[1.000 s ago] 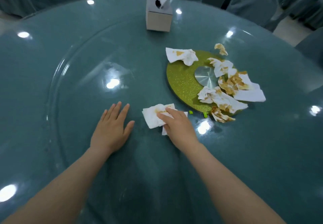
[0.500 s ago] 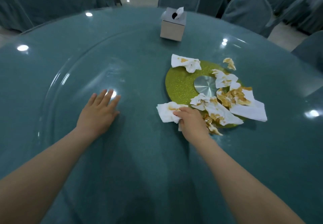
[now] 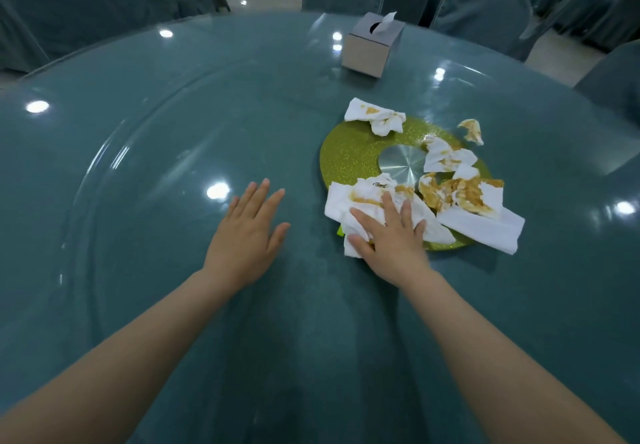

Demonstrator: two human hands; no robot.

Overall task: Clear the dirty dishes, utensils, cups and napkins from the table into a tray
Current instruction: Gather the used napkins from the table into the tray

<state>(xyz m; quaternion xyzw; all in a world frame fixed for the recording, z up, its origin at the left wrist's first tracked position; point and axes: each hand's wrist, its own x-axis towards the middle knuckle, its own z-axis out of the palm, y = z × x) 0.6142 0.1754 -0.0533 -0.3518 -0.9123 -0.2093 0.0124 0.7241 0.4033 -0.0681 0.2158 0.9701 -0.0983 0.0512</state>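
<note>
From the head camera, the right hand (image 3: pixel 391 235) is lying flat with its fingers spread, pressing down on a stained white napkin (image 3: pixel 349 208) at the near edge of the green glitter disc (image 3: pixel 349 156). The left hand (image 3: pixel 247 232) is resting open, palm down, fingers straight, on the bare glass of the round table (image 3: pixel 173 152), just beside the right hand and holding nothing. More soiled napkins are sitting on and around the disc: one crumpled piece (image 3: pixel 377 118) at its far edge, another (image 3: pixel 446 158) by the silver hub (image 3: pixel 401 164), a heavily stained heap (image 3: pixel 464 197) on the right, and a small scrap (image 3: pixel 471 131) lying apart on the glass. A tissue box (image 3: pixel 370 47) is standing upright at the far side. Covered chairs (image 3: pixel 481 7) are ringing the table.
</note>
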